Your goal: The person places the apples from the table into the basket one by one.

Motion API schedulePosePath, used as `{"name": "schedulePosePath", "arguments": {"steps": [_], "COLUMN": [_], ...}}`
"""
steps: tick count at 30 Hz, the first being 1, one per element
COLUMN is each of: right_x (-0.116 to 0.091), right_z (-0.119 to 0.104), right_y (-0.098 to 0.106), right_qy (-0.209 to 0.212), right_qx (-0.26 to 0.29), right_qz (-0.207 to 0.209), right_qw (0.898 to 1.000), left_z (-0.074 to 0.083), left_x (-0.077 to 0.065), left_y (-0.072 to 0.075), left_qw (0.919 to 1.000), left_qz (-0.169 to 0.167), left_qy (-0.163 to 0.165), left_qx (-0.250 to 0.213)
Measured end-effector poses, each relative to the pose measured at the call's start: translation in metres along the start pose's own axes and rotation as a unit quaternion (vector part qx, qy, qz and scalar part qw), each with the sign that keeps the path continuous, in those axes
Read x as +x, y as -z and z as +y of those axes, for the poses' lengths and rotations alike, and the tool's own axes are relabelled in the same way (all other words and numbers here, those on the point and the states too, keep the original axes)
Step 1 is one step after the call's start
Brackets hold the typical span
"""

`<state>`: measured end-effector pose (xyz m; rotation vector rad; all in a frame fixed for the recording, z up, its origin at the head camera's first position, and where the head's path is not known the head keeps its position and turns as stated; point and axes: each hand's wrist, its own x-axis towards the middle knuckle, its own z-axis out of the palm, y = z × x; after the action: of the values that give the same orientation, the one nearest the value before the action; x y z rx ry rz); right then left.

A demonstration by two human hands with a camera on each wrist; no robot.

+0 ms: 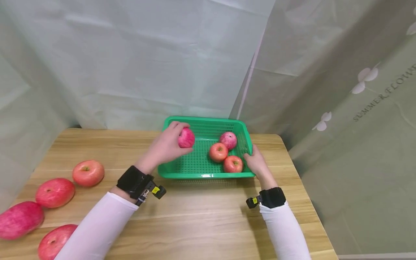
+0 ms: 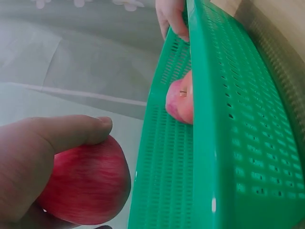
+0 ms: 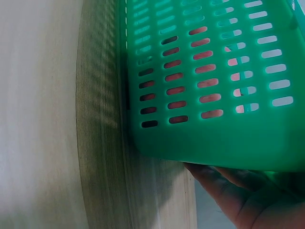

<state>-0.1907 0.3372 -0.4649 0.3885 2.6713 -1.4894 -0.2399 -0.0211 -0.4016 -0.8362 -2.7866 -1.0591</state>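
Note:
My left hand (image 1: 168,143) grips a red apple (image 1: 186,138) over the left part of a green plastic basket (image 1: 206,176). In the left wrist view the thumb lies across the top of that apple (image 2: 90,183), beside the basket's rim (image 2: 205,143). Three apples sit together in the basket's right part: a pinkish one (image 1: 228,140) at the back, a paler one (image 1: 218,152) in the middle and another (image 1: 233,164) near the front wall. My right hand (image 1: 256,161) holds the basket's right end, thumb inside the rim and fingers outside; its fingers (image 3: 214,188) show under the end wall.
Several more apples lie on the wooden table at the left: one (image 1: 88,173) closest to the basket, others (image 1: 55,193) toward the near left corner. One apple (image 1: 56,241) is partly covered by the left sleeve. A pale curtain (image 1: 156,65) hangs right behind the table.

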Motion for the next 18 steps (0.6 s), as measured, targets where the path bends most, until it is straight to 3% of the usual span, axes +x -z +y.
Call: {"name": "schedulePosePath", "arguments": {"steps": [9,18], "right_x": [0.002,0.0], "right_z": [0.001,0.0], "right_y": [0.001,0.0], "right_qy": [0.003,0.0], "right_qx": [-0.003,0.0], "right_qz": [0.001,0.001], "right_qw": [1.0,1.0], "left_z": [0.016,0.027], "left_x": [0.01,0.018], "left_y": [-0.011,-0.02], "left_qw": [0.9978,0.9948], "left_qz": [-0.061,-0.094], "left_qy": [-0.026,-0.017], "left_qx": [-0.002,0.036]}}
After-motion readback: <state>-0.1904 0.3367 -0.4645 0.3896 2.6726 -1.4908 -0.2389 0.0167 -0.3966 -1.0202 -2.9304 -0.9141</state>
